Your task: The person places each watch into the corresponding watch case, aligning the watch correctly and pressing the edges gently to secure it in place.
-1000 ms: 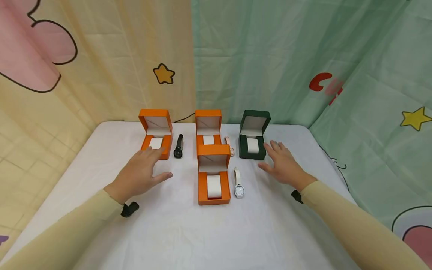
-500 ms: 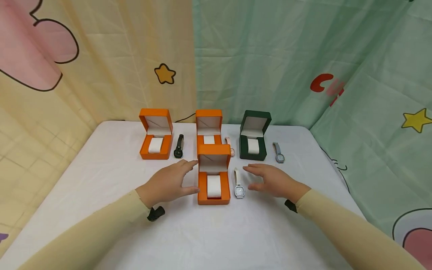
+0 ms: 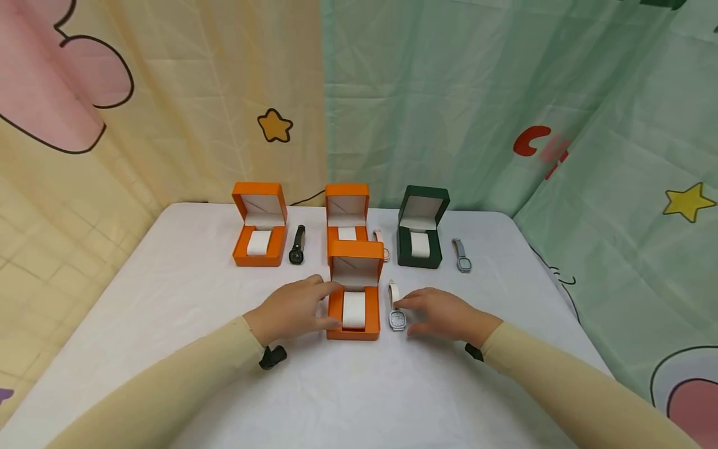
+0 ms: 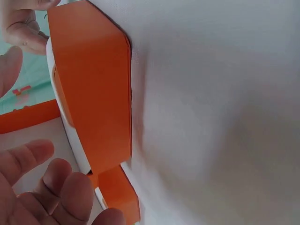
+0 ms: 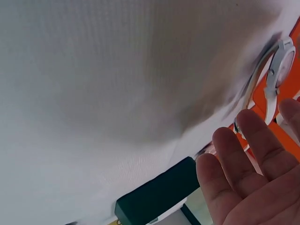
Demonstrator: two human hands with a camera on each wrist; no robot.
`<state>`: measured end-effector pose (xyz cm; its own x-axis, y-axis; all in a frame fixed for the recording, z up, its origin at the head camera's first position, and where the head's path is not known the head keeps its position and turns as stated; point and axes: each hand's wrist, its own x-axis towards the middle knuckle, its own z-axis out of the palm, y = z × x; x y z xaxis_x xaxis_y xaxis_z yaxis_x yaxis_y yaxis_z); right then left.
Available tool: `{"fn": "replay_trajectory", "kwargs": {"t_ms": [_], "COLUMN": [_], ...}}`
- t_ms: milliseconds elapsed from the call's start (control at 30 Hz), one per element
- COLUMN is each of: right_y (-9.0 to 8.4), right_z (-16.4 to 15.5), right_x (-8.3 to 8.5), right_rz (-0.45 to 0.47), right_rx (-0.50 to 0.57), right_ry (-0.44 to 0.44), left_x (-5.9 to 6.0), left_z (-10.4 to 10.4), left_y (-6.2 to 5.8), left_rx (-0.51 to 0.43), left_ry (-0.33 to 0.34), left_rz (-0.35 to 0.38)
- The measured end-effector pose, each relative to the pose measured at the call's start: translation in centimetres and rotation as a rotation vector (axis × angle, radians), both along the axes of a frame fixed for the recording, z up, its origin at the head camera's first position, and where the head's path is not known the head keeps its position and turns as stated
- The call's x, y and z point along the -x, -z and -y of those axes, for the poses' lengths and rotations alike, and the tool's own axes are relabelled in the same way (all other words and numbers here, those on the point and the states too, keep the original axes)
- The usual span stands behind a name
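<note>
**A:** What has changed in the last second?

**B:** Both hands have come in from the far boxes to the near one. The left hand (image 3: 291, 310) was at the far-left orange box (image 3: 258, 235) and now lies against the left side of the near orange box (image 3: 354, 293), fingers (image 3: 320, 288) straight along its wall and the thumb at its near left corner. The right hand (image 3: 443, 313) was beside the green box (image 3: 421, 229) and now sits just right of the white watch (image 3: 396, 309), fingertips touching or nearly touching its strap.

**A:** So the work has moved to that pair?

**B:** I judge so: the near box, open with its white cushion showing, and the white watch lying flat on the surface (image 3: 359, 386) just right of it.

**A:** Is either hand gripping yet?

**B:** Not that I can see. The left fingers are relaxed against the box; the right fingers are loosely spread, with nothing pinched.

**A:** What do the wrist views add?

**B:** The left wrist view shows the box's orange wall (image 4: 93, 93) close up, with the fingers (image 4: 61, 187) apart from it at that spot. The right wrist view shows the watch's round case (image 5: 280, 61) on edge against the cloth, ahead of the open fingers (image 5: 248, 154). Only the head view shows the black watch (image 3: 296, 246), the grey watch (image 3: 462, 255) and the middle orange box (image 3: 347, 215) lying untouched.
</note>
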<state>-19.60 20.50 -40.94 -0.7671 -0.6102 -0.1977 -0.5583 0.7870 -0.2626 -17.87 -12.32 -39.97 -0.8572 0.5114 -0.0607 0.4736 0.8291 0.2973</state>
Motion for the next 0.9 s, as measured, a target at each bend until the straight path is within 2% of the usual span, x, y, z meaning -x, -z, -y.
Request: {"fn": "replay_trajectory", "kwargs": {"t_ms": [233, 467, 900], "right_y": [0.7, 0.8, 1.2], "right_z": [0.5, 1.2, 2.0], "right_x": [0.1, 0.3, 0.3], "right_rz": [0.004, 0.014, 0.012], "right_rx": [-0.017, -0.034, -0.035], "right_ry": [0.004, 0.033, 0.051], "left_x": [0.5, 0.8, 0.9], "left_z": [-1.4, -2.0, -2.7], "left_y": [0.3, 0.8, 1.0], "left_rx": [0.062, 0.058, 0.043], "left_ry": [-0.022, -0.045, -0.064], "left_rz": [0.037, 0.095, 0.1]}}
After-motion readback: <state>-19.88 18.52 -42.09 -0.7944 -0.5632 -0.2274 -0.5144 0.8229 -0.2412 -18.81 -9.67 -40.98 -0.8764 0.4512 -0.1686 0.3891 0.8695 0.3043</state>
